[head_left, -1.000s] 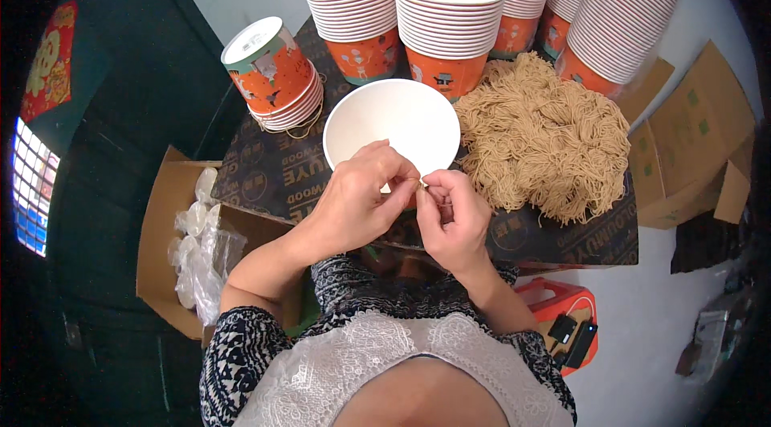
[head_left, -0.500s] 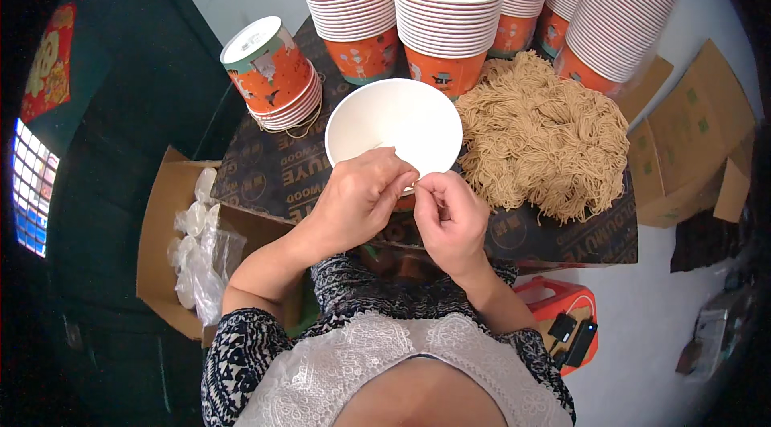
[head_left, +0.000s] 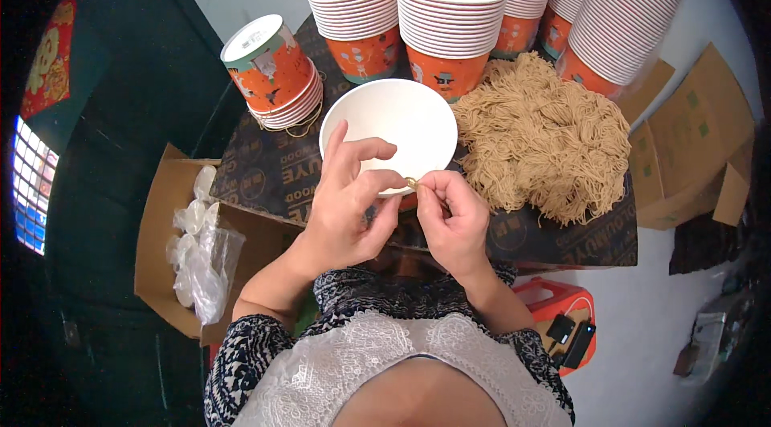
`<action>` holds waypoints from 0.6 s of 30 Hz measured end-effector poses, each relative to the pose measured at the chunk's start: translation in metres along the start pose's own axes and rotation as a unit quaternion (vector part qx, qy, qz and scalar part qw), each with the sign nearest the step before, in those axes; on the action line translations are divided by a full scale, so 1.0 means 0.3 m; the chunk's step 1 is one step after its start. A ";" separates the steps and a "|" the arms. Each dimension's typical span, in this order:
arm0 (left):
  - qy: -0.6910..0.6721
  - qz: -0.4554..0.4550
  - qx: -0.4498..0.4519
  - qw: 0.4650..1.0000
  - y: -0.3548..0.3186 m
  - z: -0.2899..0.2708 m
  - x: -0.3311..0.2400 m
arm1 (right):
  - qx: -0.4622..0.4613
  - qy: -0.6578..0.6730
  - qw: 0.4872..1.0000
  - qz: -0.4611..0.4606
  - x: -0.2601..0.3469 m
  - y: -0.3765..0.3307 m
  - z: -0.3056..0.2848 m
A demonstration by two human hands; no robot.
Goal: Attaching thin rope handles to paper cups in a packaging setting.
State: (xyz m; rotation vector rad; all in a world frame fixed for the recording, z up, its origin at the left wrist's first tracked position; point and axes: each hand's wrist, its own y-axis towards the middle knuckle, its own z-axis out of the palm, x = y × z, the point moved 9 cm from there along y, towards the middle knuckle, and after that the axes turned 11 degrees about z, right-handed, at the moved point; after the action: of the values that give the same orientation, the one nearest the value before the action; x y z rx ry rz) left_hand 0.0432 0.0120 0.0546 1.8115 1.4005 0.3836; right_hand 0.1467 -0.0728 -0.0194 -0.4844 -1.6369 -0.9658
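Note:
A white-lined paper bucket [head_left: 393,118] stands near the table's front edge, its open mouth tilted toward me. At its near rim sits a small gold-coloured piece [head_left: 412,183]; whether it is an eyelet or a knotted cord I cannot tell. My right hand [head_left: 456,222] pinches this piece between thumb and index finger. From the other side, the index fingertip of my left hand [head_left: 345,206] touches it. The left thumb is apart, and its other fingers are raised and spread over the bucket's mouth.
Tan cords [head_left: 546,138] lie heaped to the right. Tall stacks of orange and white paper buckets [head_left: 450,33] line the back. Several upturned buckets [head_left: 273,77] with cords stand at left. Below are a carton [head_left: 165,266] with plastic bags and a red stool [head_left: 590,302].
My left hand has loosened from a closed pinch, its fingers lifting and spreading. The right hand keeps its pinch in nearly the same spot. The bucket has shifted slightly left.

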 end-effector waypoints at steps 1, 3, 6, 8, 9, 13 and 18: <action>0.001 -0.001 0.000 1.000 -0.003 0.004 0.001 | 0.001 0.000 1.000 0.000 0.000 0.001 0.001; 0.008 0.005 -0.004 1.000 -0.008 0.010 0.001 | 0.006 0.000 1.000 -0.010 0.004 0.002 0.003; 0.004 0.000 0.009 1.000 -0.017 0.031 0.017 | 0.018 0.001 1.000 -0.020 0.012 0.001 0.011; 0.004 -0.002 0.008 1.000 -0.016 0.030 0.016 | 0.020 0.002 1.000 -0.024 0.014 0.001 0.011; 0.005 -0.003 0.008 1.000 -0.015 0.029 0.017 | 0.021 0.002 0.999 -0.027 0.016 0.001 0.012; 0.009 -0.007 0.013 1.000 -0.013 0.034 0.019 | 0.020 0.008 0.999 -0.031 0.017 0.001 0.012; 0.007 -0.037 0.040 0.998 -0.003 0.044 0.026 | 0.024 0.006 0.999 -0.029 0.016 0.003 0.013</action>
State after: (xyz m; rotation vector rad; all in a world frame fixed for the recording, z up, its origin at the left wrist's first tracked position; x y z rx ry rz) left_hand 0.0539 0.0139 0.0439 1.8170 1.5076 0.3060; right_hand 0.1437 -0.0701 -0.0146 -0.3991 -1.6680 -0.9674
